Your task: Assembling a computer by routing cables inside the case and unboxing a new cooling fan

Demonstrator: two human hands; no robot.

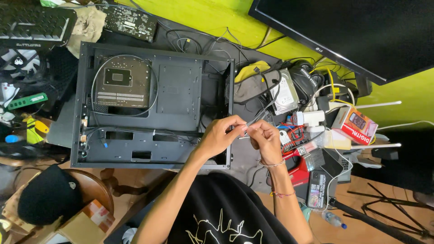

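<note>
Over cluttered desk (pixel 246 156), hands pinch cable (pixel 258 115) running up-right.

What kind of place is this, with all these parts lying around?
Probably a home computer repair or build corner: an open black metal computer case lies flat, a bare silver hard drive sits among tangled cables, and a black graphics card rests nearby.

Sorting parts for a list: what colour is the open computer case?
Black: the computer case shows best in the head view.
</note>
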